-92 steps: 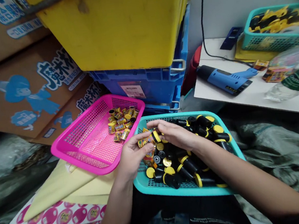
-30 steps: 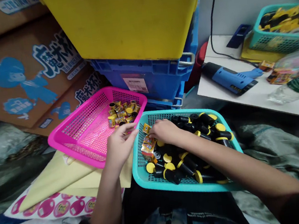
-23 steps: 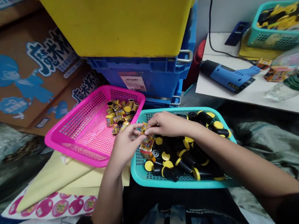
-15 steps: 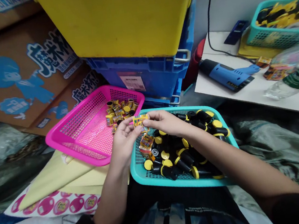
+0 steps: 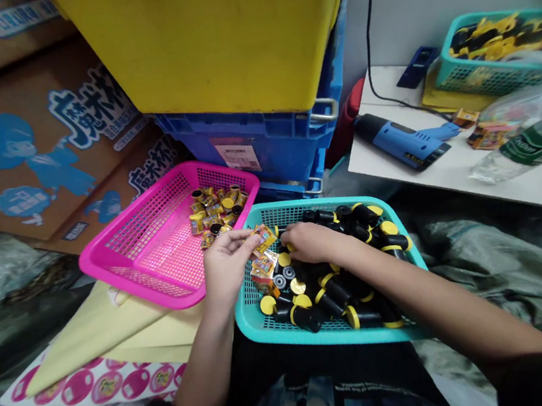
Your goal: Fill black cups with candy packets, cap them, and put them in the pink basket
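Observation:
My left hand [image 5: 227,266] pinches a small yellow printed label [image 5: 264,237] over the left end of the teal basket [image 5: 286,325]. My right hand [image 5: 309,241] reaches down into that basket, its fingers curled among the black canisters with yellow caps [image 5: 334,291]; what it grips is hidden. More loose labels [image 5: 262,273] lie in the basket's left corner. The pink basket [image 5: 151,270] to the left holds several labelled canisters [image 5: 212,209] at its far end.
Stacked yellow [image 5: 225,37] and blue crates [image 5: 264,148] stand behind the baskets, cardboard boxes [image 5: 46,138] to the left. A white table [image 5: 469,169] at right carries a blue tool [image 5: 404,142], another teal basket [image 5: 493,47] and a bottle [image 5: 531,148]. Yellow sheets [image 5: 114,334] lie under the pink basket.
Half a second ago both hands held the label together above the basket. Now only my left hand keeps it, and my right hand has dropped among the canisters.

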Demonstrator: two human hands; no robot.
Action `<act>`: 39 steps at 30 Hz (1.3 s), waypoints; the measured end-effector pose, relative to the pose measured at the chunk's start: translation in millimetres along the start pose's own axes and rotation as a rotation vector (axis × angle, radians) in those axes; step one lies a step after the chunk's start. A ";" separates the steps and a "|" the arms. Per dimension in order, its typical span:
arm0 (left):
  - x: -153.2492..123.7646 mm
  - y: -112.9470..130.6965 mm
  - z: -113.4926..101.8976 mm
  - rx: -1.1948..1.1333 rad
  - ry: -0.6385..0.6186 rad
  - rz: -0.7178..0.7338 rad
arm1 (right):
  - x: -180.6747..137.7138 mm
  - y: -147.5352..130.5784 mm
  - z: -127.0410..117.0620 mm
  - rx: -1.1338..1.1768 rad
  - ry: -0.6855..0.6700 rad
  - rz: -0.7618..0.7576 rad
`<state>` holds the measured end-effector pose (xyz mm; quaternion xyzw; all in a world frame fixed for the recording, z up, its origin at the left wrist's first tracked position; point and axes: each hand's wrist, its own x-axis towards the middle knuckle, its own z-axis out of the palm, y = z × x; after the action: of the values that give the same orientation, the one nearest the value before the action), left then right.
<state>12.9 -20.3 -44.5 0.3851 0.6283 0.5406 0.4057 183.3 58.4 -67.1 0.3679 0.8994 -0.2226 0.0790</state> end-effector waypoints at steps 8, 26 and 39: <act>-1.8 -11.7 -2.4 0.056 -0.028 -0.016 | -20.0 17.2 -23.8 1.217 0.378 -0.094; -9.8 0.1 1.4 0.012 -0.205 -0.057 | -20.6 -3.3 -12.4 1.181 0.367 -0.166; -24.1 -4.3 12.5 -0.320 -0.195 -0.029 | -20.6 -18.6 6.4 1.815 -0.038 -0.281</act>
<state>33.3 -38.5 -47.6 0.3571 0.4975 0.5879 0.5285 185.0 30.9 -60.2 0.1721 0.4144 -0.8570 -0.2532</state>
